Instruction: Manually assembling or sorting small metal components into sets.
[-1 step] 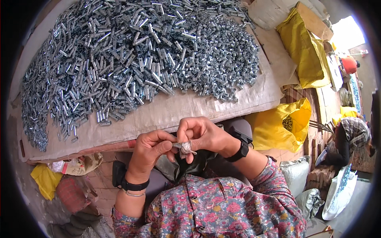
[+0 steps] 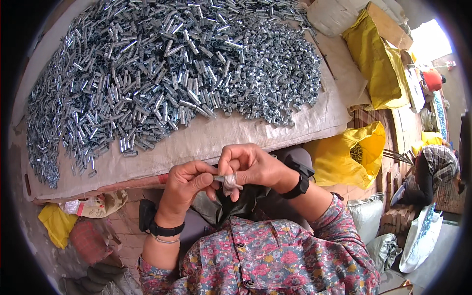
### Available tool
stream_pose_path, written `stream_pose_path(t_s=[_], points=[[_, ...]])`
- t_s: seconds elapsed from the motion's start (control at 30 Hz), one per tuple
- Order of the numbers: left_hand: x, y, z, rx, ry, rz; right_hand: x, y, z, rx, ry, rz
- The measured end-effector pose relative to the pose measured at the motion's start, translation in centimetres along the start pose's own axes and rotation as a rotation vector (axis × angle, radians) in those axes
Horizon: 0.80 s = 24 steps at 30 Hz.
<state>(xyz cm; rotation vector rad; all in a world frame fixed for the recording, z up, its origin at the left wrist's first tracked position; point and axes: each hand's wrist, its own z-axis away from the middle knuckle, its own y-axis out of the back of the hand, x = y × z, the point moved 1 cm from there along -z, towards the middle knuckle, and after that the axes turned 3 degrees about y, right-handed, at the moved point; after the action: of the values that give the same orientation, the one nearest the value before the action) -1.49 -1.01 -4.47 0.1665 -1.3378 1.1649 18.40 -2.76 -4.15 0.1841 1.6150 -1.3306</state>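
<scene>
Both your left hand (image 2: 184,184) and your right hand (image 2: 250,164) are pinching one small pale crumpled piece (image 2: 230,183), just off the near edge of the worktop (image 2: 211,140) and above your lap. Your left thumb and forefinger grip its narrow greyish end. Your right thumb presses on the bulkier end, and the right forefinger bends above it. The piece is too small for you to make out its material, and you cannot tell whether it wraps round a fingertip.

You wear a dark strap on each wrist and a floral garment (image 2: 275,255). In front of you, a broad heap of silver metal tubes (image 2: 147,73) covers the worktop from its left edge to past the middle. Shorter ring-like pieces (image 2: 278,73) lie against it, toward the worktop's right edge, and a pale strip of covering shows along the near edge.

Beside the worktop's near right corner you have an open yellow sack (image 2: 327,164) with small pieces inside. Below the near left corner lie a yellow bag (image 2: 53,223) and a red checked bundle (image 2: 89,240). Far to your right, another person (image 2: 437,164) bends forward near a white sack (image 2: 418,246).
</scene>
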Motion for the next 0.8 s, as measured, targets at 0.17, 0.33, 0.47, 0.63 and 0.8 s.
stream_pose_path(t_s=[0.17, 0.33, 0.47, 0.63, 0.8], points=[[0.7, 0.1, -0.5, 0.126, 0.035, -0.469, -2.7, 3.2, -2.1, 0.395, 0.388, 1.386], [3.0, -2.0, -2.1, 0.040, -0.246, -1.101, -2.2, 5.3, -3.7, 0.447, 0.253, 1.909], [2.8, -0.6, -5.5, 0.329, -0.585, -1.355, -2.1, 4.8, -4.0, 0.419, 0.276, 1.957], [2.3, 0.2, -8.5, 0.548, -0.467, -1.558, -2.3, 4.5, -4.2, 0.397, 0.197, 1.916], [0.9, 0.5, -9.4, 0.614, -0.528, -1.534, -1.9, 4.4, -3.7, 0.460, 0.264, 1.919]])
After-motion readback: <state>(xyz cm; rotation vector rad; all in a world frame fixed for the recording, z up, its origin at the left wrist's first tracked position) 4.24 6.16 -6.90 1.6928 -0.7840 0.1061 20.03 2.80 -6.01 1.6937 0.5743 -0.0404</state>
